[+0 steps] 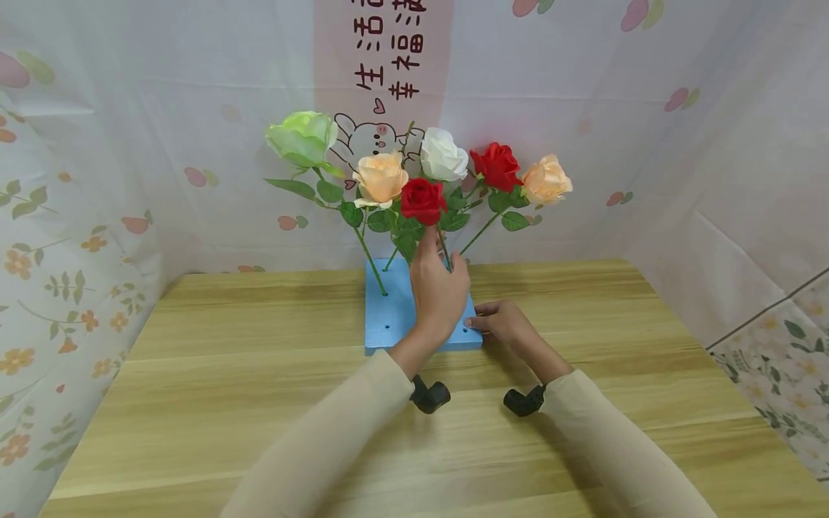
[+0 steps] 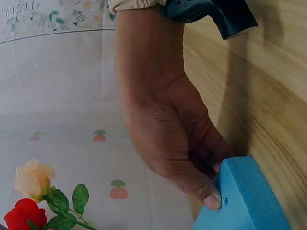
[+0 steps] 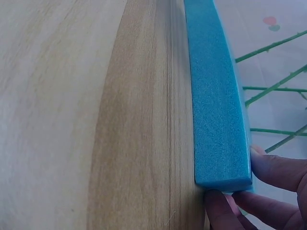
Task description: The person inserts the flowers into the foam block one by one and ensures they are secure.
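Observation:
In the head view a blue foam block (image 1: 398, 309) with small holes lies on the table. My left hand (image 1: 440, 291) is raised over it, pinching the stem of the front red rose (image 1: 424, 201) between thumb and fingers just below the bloom; that stem's lower end is hidden behind the hand. My right hand (image 1: 508, 321) grips the block's front right corner. The left wrist view catches this right hand (image 2: 165, 139) with its thumb on top of the block (image 2: 247, 196). From the right wrist, its fingers (image 3: 280, 172) bracket the corner of the block (image 3: 218, 105).
Around the held rose rise a green rose (image 1: 303, 138), a peach rose (image 1: 381, 178), a white rose (image 1: 443, 155), another red rose (image 1: 497, 165) and a peach rose (image 1: 547, 180) leaning right. A printed cloth backdrop (image 1: 214, 129) hangs behind the wooden table (image 1: 259, 381).

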The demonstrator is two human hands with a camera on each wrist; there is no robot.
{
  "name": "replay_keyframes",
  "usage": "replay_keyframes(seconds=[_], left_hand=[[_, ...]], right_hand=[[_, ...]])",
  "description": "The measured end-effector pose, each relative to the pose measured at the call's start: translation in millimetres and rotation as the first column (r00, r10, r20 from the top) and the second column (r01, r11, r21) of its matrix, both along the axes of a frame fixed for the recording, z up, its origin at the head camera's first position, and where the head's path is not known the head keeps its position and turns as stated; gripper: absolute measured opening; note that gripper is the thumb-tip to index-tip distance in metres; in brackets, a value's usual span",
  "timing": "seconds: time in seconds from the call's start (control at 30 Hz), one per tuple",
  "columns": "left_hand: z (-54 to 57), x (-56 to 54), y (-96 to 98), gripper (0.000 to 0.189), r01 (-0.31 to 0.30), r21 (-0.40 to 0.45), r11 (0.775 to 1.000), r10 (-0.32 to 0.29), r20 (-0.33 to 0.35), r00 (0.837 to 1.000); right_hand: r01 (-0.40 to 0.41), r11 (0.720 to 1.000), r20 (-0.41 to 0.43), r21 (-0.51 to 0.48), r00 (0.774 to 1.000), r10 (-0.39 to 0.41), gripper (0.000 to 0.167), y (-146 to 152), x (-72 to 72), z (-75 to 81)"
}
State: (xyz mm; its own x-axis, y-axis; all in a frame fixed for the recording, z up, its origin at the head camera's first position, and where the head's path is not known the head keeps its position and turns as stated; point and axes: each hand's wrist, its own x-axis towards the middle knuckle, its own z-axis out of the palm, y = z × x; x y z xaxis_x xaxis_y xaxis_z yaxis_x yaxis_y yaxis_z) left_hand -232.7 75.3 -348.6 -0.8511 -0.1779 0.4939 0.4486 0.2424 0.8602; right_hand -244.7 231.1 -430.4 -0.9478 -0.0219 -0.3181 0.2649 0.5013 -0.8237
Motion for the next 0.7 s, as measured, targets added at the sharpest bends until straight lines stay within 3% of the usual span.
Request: replay_keyframes(seconds=[0.23, 0.7], left_hand=[[-2.9, 4.0, -1.9, 0.035, 0.001, 0.037, 0.999, 0.0, -0.015, 1.0], [-2.1, 13.0, -11.3, 0.043, -0.012, 0.04, 0.999, 0.014, -0.052, 0.999]], right_hand=[[-0.003, 1.0, 0.007, -0.01, 1.0, 0.003, 0.049, -1, 0.2, 0.9], [-0.007, 1.0, -0.016, -0.008, 1.0, 0.007, 0.051, 0, -6.2, -3.9]])
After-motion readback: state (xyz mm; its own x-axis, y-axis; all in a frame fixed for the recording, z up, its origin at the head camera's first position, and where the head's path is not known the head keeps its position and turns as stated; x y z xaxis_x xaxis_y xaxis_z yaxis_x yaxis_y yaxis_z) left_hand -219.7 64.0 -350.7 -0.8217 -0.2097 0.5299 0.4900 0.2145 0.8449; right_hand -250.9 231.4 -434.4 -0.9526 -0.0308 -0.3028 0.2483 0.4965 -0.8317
